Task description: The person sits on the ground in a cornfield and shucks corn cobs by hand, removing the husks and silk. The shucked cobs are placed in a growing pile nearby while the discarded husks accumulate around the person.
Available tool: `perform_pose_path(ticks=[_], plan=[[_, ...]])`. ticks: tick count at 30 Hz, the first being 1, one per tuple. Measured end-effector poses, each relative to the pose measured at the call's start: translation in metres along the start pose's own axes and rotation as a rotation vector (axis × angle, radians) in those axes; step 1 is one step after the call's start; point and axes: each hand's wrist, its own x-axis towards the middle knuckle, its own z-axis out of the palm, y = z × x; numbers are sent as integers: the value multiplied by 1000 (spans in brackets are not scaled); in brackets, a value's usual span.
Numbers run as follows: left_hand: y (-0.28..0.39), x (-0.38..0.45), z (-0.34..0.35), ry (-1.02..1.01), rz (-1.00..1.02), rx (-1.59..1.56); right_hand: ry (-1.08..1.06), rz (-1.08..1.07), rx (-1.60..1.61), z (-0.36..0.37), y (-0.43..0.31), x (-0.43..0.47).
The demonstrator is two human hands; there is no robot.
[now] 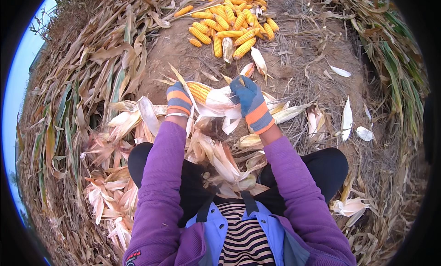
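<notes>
Between my gloved hands lies a half-husked ear of corn (199,92), its yellow kernels bare toward the left. Pale husk (224,102) still wraps its right part and hangs down in loose flaps. My left hand (178,99), in a blue-grey and orange work glove, is closed on strips of husk by the bare end; its fingertips are hidden. At the other end, my right hand (253,104) grips the husked part of the ear, and dry leaf tips stick up past its fingers. Stripped husks (217,152) lie below, between my legs.
A pile of husked yellow corn ears (231,21) rests on the soil ahead. Dry corn stalks (100,55) bank up on the left, with more stalks (389,52) on the right. Discarded husks (113,193) heap beside my left leg. Unhusked ears (291,113) lie right of my right hand.
</notes>
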Motion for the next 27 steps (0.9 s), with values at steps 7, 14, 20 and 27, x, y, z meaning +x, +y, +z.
perform_pose_path(ticks=[7,14,20,27], plan=[[-70,22,15,-24,-48,134,78,33,78,-12,-29,0],[-10,2,-30,11,-172,70,359,47,-45,-73,14,27],[-54,28,15,208,-384,-1367,580,-392,-711,-69,10,29],[-31,25,14,166,-254,-975,601,-1008,-1147,0,-57,-14]])
